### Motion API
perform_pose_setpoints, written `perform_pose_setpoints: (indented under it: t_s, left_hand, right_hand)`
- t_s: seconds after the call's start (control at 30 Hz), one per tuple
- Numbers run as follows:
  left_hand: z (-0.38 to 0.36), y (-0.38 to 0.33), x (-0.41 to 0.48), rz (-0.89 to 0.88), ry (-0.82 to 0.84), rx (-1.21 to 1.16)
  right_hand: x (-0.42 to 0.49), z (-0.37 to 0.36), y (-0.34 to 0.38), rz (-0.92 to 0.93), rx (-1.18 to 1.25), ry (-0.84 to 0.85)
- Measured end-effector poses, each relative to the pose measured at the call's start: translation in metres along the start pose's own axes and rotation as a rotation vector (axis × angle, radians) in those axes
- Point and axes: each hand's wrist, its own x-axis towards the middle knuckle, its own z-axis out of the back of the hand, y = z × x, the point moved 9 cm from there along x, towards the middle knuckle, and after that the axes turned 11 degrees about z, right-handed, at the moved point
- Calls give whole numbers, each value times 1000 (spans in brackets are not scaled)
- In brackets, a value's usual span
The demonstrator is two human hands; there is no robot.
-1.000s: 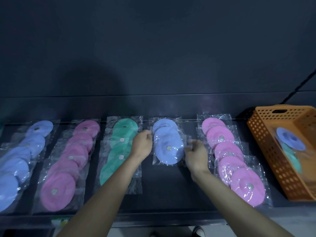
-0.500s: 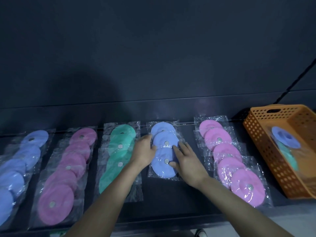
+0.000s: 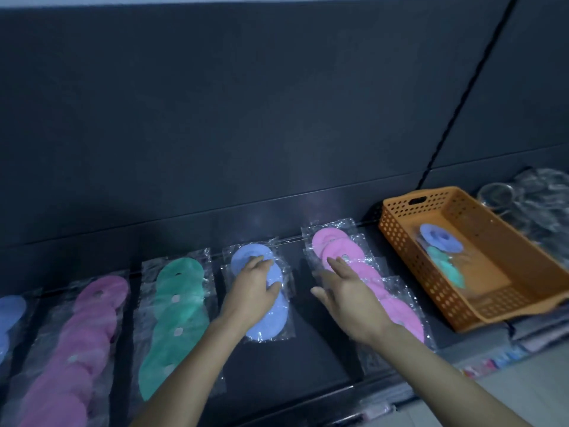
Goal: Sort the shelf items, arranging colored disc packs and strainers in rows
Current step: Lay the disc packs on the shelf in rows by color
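The left grip (image 3: 252, 291) lies flat, fingers loosely spread, pressing on the blue disc packs (image 3: 271, 322) beneath it. The right grip (image 3: 348, 297), fingers straight and holding nothing, reaches over the pink disc packs (image 3: 403, 315); whether it touches them is unclear. Green disc packs (image 3: 175, 309) lie left of the left grip. Right of the right grip stands an orange basket (image 3: 400, 241), with wrapped strainers (image 3: 495, 195) beyond it.

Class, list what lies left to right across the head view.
Far-left blue bagged-disc row, left pink disc row, green disc row, middle blue disc row, right pink disc row, orange perforated plastic basket, clear-wrapped strainers.
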Motion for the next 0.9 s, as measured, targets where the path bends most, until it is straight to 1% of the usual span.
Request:
perform_pose_setpoints:
  t_s: [0.1,0.23,0.37,0.5,0.6,0.67,0.77,0.83,0.9]
  left_hand:
    - [-10,-33,-1,-39,38,-74]
    - [-20,-85,3,-113,45,-68]
    - [-38,-140,10,-169,76,-76]
    - [-63,-197,15,-233,90,-77]
    - [-87,-239,20,-283,97,-58]
    - [-104,-264,25,-304,104,3]
    - [-129,-295,36,-311,124,154]
    - [-148,-309,41,-290,161,347]
    - [-168,-314,45,-244,208,634]
  right_hand:
    - [-11,28,-20,-43,-24,-29]
    - [-22,74,-50,-68,-48,-107]
    - [-33,118,-97,-120,-70,-149]
    - [-45,153,-162,-172,-115,-109]
    - [-57,166,-217,-258,-104,-7]
    - [-59,167,-245,-267,-79,64]
    - [-55,157,-270,-225,-60,191]
    - [-50,149,-280,-192,-50,258]
    - [-43,142,-288,-159,-52,304]
